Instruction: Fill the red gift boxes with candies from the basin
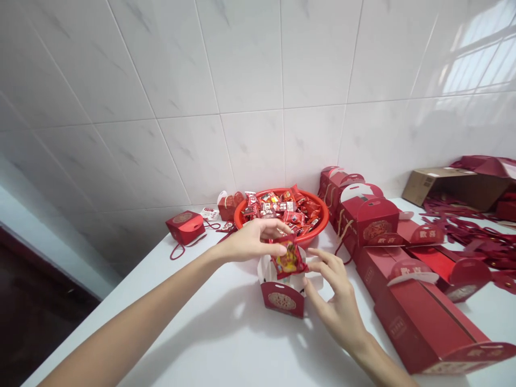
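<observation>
Left hand (264, 239) grips a red packet (289, 259) above the open box (283, 298).

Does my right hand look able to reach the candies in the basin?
Likely yes: your right hand seems empty and the candies lie uncovered, though your left hand blocks part of the basin.

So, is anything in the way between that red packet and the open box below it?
Nothing visible: the left hand holds the red packet at the mouth of the open box. The right hand is beside them, not between.
</observation>
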`<state>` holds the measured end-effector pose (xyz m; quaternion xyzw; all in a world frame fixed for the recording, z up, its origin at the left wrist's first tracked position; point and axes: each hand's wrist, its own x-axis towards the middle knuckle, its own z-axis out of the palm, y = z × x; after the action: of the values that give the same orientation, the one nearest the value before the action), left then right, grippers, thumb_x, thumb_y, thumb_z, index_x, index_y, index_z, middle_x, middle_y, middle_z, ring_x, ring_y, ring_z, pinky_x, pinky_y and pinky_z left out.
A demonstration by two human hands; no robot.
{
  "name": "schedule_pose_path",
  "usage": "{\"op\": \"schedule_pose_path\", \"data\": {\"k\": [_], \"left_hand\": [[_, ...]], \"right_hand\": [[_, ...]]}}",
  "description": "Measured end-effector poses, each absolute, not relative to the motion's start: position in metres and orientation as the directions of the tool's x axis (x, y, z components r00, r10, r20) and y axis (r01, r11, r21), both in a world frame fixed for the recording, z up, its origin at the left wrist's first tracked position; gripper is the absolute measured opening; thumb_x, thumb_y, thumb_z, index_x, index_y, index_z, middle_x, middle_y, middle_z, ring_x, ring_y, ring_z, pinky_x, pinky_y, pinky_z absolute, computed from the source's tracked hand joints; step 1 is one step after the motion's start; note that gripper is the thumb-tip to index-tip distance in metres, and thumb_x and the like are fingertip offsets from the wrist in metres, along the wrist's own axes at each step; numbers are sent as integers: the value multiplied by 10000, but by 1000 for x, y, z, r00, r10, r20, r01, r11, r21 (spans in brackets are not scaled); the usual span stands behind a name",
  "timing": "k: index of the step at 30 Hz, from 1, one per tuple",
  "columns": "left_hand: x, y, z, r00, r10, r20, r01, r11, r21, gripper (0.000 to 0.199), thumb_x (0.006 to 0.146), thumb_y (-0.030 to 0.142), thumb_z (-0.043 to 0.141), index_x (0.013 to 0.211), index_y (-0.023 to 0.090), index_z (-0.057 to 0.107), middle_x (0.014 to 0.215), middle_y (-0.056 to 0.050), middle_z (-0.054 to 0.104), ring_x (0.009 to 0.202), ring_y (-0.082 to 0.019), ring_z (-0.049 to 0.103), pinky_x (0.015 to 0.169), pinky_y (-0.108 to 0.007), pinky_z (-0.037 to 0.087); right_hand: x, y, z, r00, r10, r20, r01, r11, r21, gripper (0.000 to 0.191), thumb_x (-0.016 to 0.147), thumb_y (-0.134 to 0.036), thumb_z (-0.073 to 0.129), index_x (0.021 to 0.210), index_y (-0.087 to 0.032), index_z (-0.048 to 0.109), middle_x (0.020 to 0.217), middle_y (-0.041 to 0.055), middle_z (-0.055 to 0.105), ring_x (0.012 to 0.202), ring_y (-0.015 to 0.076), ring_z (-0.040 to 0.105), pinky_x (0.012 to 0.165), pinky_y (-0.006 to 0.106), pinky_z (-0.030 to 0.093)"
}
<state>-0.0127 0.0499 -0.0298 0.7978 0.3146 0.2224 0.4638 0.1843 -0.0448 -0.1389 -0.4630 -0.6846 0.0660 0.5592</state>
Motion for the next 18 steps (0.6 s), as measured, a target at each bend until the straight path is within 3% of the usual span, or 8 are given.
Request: {"op": "schedule_pose_path", "data": {"k": [8,14,18], "left_hand": [[-28,30,-20,725,684,78,519,-618,591,230,818,282,661,1020,194,725,1052,-57,740,965,-211,671,834,-316,499],[-27,27,-21,830,547,-109,512,-671,537,196,825,239,645,983,209,757,936,-34,746,836,-181,651,712,-255,446],[-24,23,-21,822,548,-155,545,-679,491,218,767,192,676,970,204,753,904,-20,728,817,-186,631,660,-246,413]], "right_hand": [[183,-44,-141,38,763,645,558,519,-647,101,906,-223,580,962,-247,661,1266,116,624,1235,294,566,955,459,512],[183,-45,-142,46,791,610,533,497,-684,113,903,-243,579,983,-246,658,1274,119,616,1284,292,545,944,424,527],[183,-44,-142,53,803,593,533,480,-697,125,906,-259,569,998,-243,651,1282,118,601,1308,295,525,962,421,519]]}}
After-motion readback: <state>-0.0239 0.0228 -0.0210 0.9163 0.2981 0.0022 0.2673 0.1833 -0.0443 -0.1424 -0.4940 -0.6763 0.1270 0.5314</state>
